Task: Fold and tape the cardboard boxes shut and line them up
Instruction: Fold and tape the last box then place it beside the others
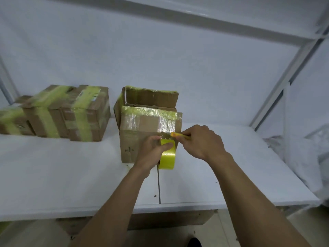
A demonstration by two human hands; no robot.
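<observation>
White surface (71,175), white wall behind. Taped boxes (71,113) sit in a row at left. The open box (131,139) stands at centre, its rear flap up. Left hand (153,150) grips the yellow tape roll (168,159) against the box front. Right hand (203,141) is curled round a yellow cutter (178,134) at the tape. The box looks light, stiff and dentable; best held by its side walls.

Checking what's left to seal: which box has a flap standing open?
The lone box right of the others; its rear flap stands up. The row of boxes on the left is taped shut.
</observation>
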